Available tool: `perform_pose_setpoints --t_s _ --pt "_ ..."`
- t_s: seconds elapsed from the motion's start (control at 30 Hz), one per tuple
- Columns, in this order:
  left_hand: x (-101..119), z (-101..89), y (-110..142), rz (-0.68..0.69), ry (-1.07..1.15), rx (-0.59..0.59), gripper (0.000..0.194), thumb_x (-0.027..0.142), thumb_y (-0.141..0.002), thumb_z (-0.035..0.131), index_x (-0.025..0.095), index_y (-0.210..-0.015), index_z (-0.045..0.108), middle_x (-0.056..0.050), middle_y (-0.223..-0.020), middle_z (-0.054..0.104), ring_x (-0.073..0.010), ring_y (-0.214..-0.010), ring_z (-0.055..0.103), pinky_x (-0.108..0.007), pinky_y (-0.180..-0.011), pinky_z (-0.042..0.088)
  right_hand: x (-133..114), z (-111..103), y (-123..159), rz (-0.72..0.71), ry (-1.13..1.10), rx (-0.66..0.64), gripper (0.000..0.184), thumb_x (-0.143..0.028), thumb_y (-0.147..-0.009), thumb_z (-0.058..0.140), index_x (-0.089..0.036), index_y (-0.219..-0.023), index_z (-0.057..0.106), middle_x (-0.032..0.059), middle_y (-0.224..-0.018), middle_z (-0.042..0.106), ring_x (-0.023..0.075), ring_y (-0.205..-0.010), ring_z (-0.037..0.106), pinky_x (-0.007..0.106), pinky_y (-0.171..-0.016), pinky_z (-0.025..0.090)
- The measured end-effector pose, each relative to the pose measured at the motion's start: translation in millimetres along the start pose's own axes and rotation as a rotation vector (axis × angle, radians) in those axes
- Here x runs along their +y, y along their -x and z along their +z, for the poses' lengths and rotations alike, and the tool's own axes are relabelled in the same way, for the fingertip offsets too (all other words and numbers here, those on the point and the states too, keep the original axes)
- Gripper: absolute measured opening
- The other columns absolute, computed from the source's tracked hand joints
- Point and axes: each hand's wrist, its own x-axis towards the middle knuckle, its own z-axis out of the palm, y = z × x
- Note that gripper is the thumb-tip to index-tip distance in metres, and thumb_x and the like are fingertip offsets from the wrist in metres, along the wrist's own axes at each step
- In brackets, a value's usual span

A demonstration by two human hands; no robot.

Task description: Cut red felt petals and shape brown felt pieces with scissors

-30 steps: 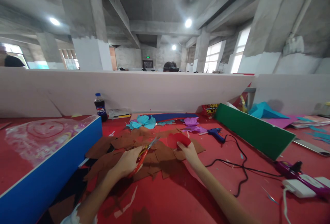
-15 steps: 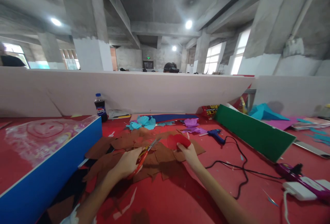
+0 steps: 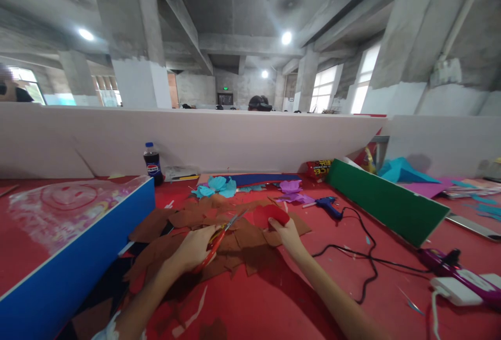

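My left hand (image 3: pixel 193 249) is closed around the red handles of a pair of scissors (image 3: pixel 221 235), whose blades point up and right toward a red paper piece (image 3: pixel 270 215). My right hand (image 3: pixel 287 233) pinches the near edge of that red piece. Both hands work over a heap of brown paper scraps (image 3: pixel 188 225) on the red table (image 3: pixel 274 303).
A blue-edged box (image 3: pixel 74 264) stands at the left. A cola bottle (image 3: pixel 152 162) sits by the white partition (image 3: pixel 219 139). Cyan paper flowers (image 3: pixel 215 186), purple ones (image 3: pixel 291 189), a blue glue gun (image 3: pixel 326 204) with black cord, a green board (image 3: pixel 385 199) and a power strip (image 3: pixel 456 285) lie to the right.
The hands have barely moved; the scissors and the red piece stay in nearly the same place, with the view shifted slightly.
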Motion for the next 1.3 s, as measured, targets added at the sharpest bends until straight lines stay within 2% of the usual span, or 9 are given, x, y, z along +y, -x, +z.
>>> perform_pose_setpoints --t_s 0.2,0.43,0.73,0.9,1.07,1.3 --pt "-2.1 -0.3 -0.1 0.023 -0.006 0.017 0.058 0.019 -0.061 0.048 0.021 -0.119 0.044 -0.006 -0.114 0.056 -0.023 -0.1 0.054 -0.029 -0.08 0.039 0.8 -0.2 -0.4 -0.017 0.046 0.01 0.023 -0.038 -0.064 0.06 -0.015 -0.062 0.062 0.0029 -0.052 0.061 0.0183 -0.052 0.056 0.029 -0.054 0.046" --pt "-3.5 0.0 0.0 0.036 0.0 0.009 0.057 0.02 -0.062 0.049 0.021 -0.119 0.044 -0.006 -0.116 0.056 -0.0234 -0.104 0.052 -0.03 -0.083 0.039 3.3 -1.4 -1.0 -0.027 0.026 -0.008 0.02 -0.034 -0.066 0.06 -0.014 -0.067 0.063 0.0029 -0.054 0.062 0.0174 -0.052 0.056 0.028 -0.055 0.046" --pt "-3.2 0.1 0.8 0.028 0.002 -0.002 0.06 0.02 -0.061 0.049 0.022 -0.12 0.042 -0.006 -0.118 0.054 -0.0233 -0.106 0.051 -0.031 -0.087 0.037 3.5 0.3 0.6 -0.002 0.001 -0.013 0.022 -0.037 -0.065 0.06 -0.014 -0.065 0.062 0.0023 -0.054 0.062 0.0169 -0.05 0.056 0.028 -0.054 0.046" --pt "-0.2 -1.9 0.9 0.002 -0.029 -0.024 0.057 0.019 -0.062 0.049 0.022 -0.119 0.044 -0.006 -0.12 0.053 -0.0243 -0.107 0.05 -0.033 -0.088 0.037 8.6 -1.5 -1.0 -0.023 0.038 -0.016 0.024 -0.039 -0.066 0.059 -0.015 -0.061 0.06 0.0022 -0.051 0.06 0.0169 -0.05 0.055 0.028 -0.054 0.045" --pt "0.9 -3.3 0.5 -0.011 -0.03 -0.026 0.054 0.018 -0.063 0.048 0.023 -0.117 0.046 -0.006 -0.118 0.054 -0.0236 -0.105 0.052 -0.031 -0.087 0.038 2.3 -0.5 0.2 -0.02 0.04 -0.034 0.024 -0.039 -0.067 0.059 -0.016 -0.061 0.06 0.0027 -0.052 0.061 0.0164 -0.052 0.056 0.027 -0.055 0.044" --pt "-0.8 -7.8 1.6 0.019 -0.001 -0.008 0.049 0.019 -0.064 0.048 0.022 -0.113 0.05 -0.005 -0.111 0.059 -0.0225 -0.101 0.054 -0.028 -0.083 0.039 1.8 -2.1 -1.7 -0.047 0.05 -0.033 0.022 -0.035 -0.067 0.058 -0.016 -0.057 0.059 0.0024 -0.052 0.061 0.0153 -0.05 0.054 0.027 -0.055 0.044"
